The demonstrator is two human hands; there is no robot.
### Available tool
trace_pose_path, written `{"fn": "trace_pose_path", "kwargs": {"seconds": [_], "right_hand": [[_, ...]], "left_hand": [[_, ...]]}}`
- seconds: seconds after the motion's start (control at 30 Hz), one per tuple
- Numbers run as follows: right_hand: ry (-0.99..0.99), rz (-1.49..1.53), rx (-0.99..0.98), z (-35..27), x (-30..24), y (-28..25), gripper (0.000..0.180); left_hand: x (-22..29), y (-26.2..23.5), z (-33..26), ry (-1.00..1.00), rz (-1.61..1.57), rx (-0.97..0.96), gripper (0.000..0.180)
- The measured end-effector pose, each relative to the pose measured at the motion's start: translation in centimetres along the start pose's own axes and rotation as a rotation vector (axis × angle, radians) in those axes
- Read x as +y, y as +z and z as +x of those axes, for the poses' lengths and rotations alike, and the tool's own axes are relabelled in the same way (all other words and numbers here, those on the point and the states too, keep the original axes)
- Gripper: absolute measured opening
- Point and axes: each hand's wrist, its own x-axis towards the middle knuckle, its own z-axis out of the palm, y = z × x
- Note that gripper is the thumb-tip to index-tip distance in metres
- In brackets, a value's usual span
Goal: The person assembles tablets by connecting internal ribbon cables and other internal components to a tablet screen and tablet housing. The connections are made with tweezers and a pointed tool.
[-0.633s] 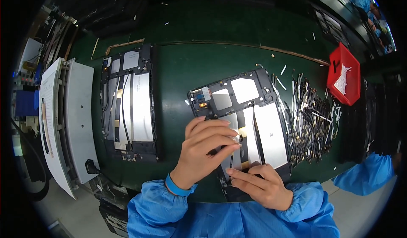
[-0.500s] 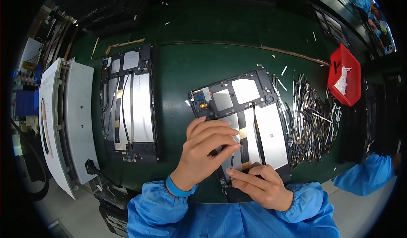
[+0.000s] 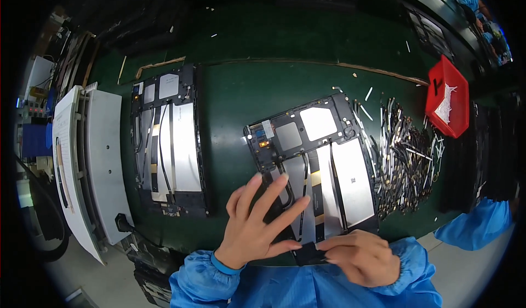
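A tablet housing lies tilted in front of me, with a black frame, silver battery panels and thin black cables. My left hand is spread over its lower left part, fingers apart, the thumb near the bottom edge. A slim black cable runs down the panel just beyond its fingertips. At the lower edge my right hand has its fingers drawn together beside a small black piece. What sits between those fingertips is too small to make out. A second, similar tablet housing lies to the left.
Right of the housing is a heap of short black-and-white cables. Behind it stands a red bin holding white strips. A white board with papers is at far left. A blue sleeve of another person shows at right.
My left hand has come down and spread its fingers, uncovering the slim black cable. My right hand has slid down to the housing's lower edge. The whole view has shifted slightly.
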Motion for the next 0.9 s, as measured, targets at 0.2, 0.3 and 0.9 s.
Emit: {"fn": "trace_pose_path", "kwargs": {"seconds": [0.2,0.3,0.9], "right_hand": [[0.116,-0.320,-0.168,2.1,-0.7,-0.6,0.045],[0.088,-0.442,-0.226,1.3,-0.6,0.4,0.060],[0.420,-0.422,0.449,-2.2,2.7,-2.5,0.043]], "left_hand": [[-1.1,0.4,3.9,-0.040,0.009,0.079,0.033],[-1.1,0.2,4.0,-0.066,-0.089,0.094,0.034],[5.9,2.0,-2.2,-0.461,-0.289,0.120,0.073]]}}
